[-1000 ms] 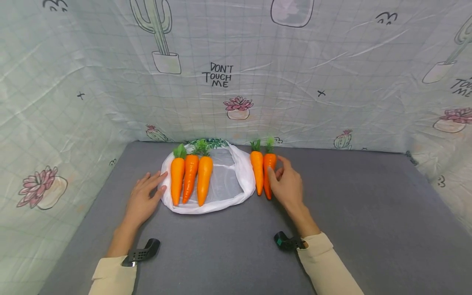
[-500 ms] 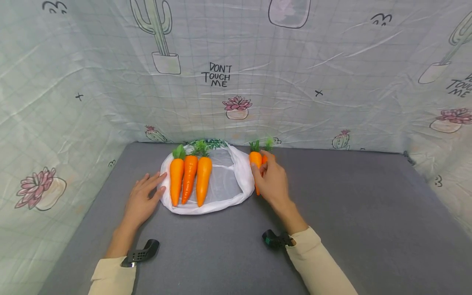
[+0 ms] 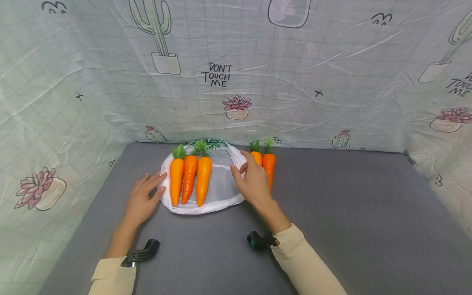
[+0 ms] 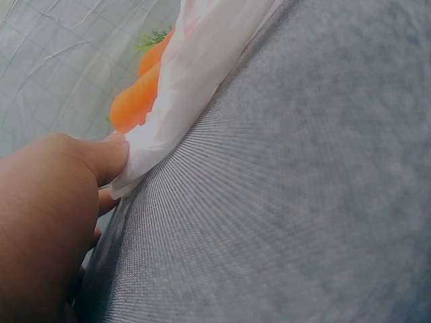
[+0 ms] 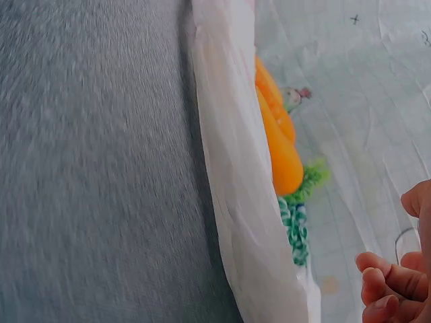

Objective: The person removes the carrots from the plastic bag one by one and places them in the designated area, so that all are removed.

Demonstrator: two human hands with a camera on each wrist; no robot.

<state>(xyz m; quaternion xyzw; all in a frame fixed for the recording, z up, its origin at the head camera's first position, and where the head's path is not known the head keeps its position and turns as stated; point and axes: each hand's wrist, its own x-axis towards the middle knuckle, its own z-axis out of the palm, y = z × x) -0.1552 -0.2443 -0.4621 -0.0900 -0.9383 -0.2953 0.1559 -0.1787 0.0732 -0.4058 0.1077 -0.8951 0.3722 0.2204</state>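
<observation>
Across the back and both sides, a pale cloth backdrop (image 3: pixel 287 86) printed with cacti, succulents and lettering. In front of it, grey bench (image 3: pixel 354 225). On the bench, white plastic bag (image 3: pixel 206 209) spread with a rolled rim, green print at its far edge. Beige sleeves, left (image 3: pixel 114 274) and right (image 3: pixel 306 262), come in from the near side.

Left hand (image 3: pixel 141 199) at the bag's left rim, thumb and fingertips touching it; left grip relaxed, fingers extended, not clenched. Right hand (image 3: pixel 253 180) above the bag's right rim, thumb and index apart; right grip released, nothing between the fingers; right wrist view shows the other fingers loosely bent.

Five orange carrots with green tops. Three lie side by side on the left part of the bag: left (image 3: pixel 176 182), middle (image 3: pixel 189 178), right (image 3: pixel 204 180). Two more on the bench just right of the bag: nearer one (image 3: pixel 256 157) partly hidden by the right hand, outer one (image 3: pixel 269 164) beside it.

Black wrist devices, left (image 3: pixel 144 252) and right (image 3: pixel 261 241).
</observation>
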